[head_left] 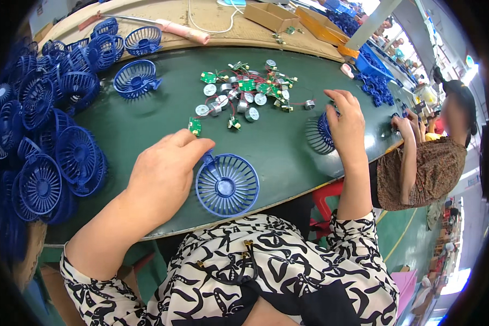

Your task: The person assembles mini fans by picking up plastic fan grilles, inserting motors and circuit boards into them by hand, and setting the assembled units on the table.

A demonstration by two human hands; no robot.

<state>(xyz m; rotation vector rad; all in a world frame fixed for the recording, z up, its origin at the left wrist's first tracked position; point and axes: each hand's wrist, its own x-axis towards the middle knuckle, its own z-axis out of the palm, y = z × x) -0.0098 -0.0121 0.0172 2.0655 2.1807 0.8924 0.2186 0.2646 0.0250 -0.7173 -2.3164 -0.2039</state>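
Left hand (165, 171): grip is closing narrowly on the short stem of the near fan cage (226, 186), thumb and fingertip pinching. That cage is sitting on the green table (280, 157) by the front edge, open side facing up. Right hand (346, 124): fingers are curving loosely over the right-hand fan cage (319, 136), index finger sticking out; can't tell whether the grip is actually holding it, since the hand is covering part of it.

Wired motors (251, 114) and green circuit boards (248, 85) are lying in a loose pile, mid-table, beyond and between the hands. Big heap of blue cages (41, 185) is filling the left end. A lone cage (136, 80) is lying between heap and motors. Cardboard box (269, 18) and pink-handled tool (186, 31) are resting on the ledge (236, 41) behind. Co-worker (424, 168) is sitting at right, hands at the table.
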